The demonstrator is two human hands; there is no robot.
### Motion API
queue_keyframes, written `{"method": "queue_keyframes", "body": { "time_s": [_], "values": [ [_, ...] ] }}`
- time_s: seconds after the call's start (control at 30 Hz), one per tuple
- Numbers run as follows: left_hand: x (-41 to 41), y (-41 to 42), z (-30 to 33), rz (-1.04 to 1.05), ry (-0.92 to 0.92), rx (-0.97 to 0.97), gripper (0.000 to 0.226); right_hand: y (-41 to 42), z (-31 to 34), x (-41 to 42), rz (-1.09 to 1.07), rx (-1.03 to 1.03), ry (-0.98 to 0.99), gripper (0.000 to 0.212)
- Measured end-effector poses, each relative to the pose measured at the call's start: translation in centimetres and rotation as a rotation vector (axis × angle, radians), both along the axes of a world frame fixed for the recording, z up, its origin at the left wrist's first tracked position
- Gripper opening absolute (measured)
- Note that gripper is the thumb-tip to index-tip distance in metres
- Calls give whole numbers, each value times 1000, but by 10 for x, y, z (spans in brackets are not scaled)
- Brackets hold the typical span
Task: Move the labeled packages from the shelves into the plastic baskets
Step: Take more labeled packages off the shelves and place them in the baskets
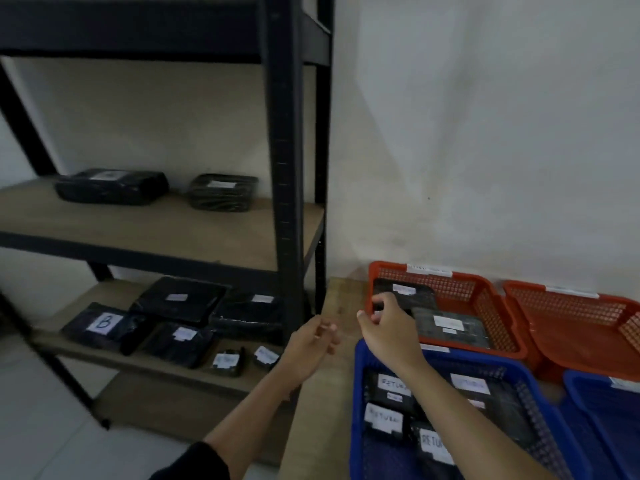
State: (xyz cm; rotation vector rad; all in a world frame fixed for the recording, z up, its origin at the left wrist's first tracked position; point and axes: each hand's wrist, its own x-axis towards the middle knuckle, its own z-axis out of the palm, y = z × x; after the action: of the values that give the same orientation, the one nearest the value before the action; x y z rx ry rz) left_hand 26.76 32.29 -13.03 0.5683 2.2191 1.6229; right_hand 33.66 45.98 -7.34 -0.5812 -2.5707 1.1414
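Observation:
Black wrapped packages with white labels lie on the dark metal shelves: two on the middle shelf (112,187) and several on the lower shelf (180,299), one marked "B" (104,322). A red basket (450,289) holds two packages, one at its back left (412,292) and a second (450,329) nearer. My right hand (388,327) hovers over the red basket's left rim with fingers loosely curled by the corner of the back-left package; I cannot tell if they touch it. A blue basket (356,410) under my right forearm holds several "RETURN" packages. My left hand (311,344) hangs loosely curled and holds nothing, between shelf and baskets.
A second red basket (581,323) stands at the right and another blue basket (602,420) at the lower right. All baskets rest on a wooden surface (341,303) beside the shelf's upright post (287,168). A white wall is behind.

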Motion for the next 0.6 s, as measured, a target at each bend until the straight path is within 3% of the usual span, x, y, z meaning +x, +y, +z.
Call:
{"method": "queue_keyframes", "body": {
  "time_s": [0.3, 0.6],
  "values": [
    [28, -143, 42, 146, 15, 38, 13, -126, 51, 11, 119, -67, 61, 35],
    [-44, -236, 144, 307, 96, 182, 16, -222, 145, -50, 209, -32, 207, 30]
  ]
}}
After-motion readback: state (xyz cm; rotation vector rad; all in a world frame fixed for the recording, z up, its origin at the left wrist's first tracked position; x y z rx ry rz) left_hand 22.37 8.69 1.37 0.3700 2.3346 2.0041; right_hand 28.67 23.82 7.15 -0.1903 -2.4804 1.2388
